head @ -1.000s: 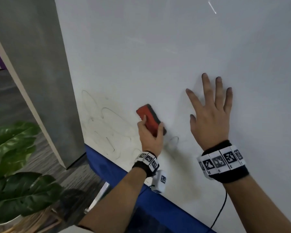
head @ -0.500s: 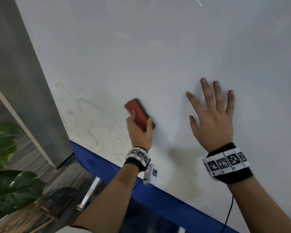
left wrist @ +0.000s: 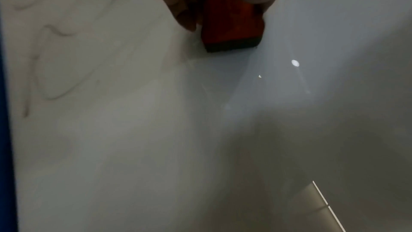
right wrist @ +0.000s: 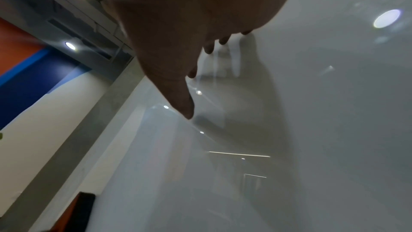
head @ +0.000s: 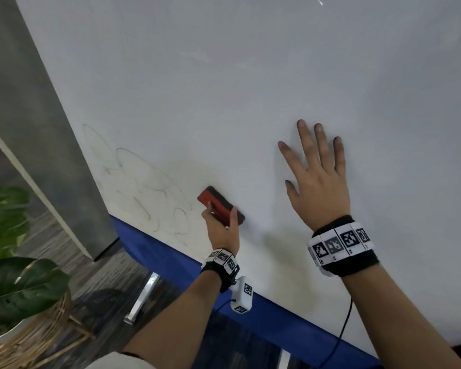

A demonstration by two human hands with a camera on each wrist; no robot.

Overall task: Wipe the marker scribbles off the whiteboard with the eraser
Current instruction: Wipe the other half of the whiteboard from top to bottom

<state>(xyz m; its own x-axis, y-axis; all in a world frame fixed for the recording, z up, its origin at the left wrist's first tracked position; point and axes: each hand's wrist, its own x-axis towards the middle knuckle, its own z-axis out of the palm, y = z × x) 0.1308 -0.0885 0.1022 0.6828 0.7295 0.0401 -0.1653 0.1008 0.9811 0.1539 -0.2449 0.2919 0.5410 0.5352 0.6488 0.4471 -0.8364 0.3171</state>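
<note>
Presently: scribbles (head: 144, 193), faint grey loops, remaining at lower-left corner of whiteboard (head: 250, 89); area right of eraser (head: 220, 206) looking wiped, so roughly part done. Eraser: red block, dark felt face, pressed to glossy board, gripped by left hand (head: 221, 230). Right hand (head: 317, 187): fingers spread flat against board, holding nothing.

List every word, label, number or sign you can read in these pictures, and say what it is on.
No readable words or numbers anywhere.
Marker scribbles on the whiteboard: faint loops, not letters.
Wristbands on both hands: black-and-white square code tags, no text.
White box under the left wrist: the same code tags.
Eraser: no label visible.
</note>
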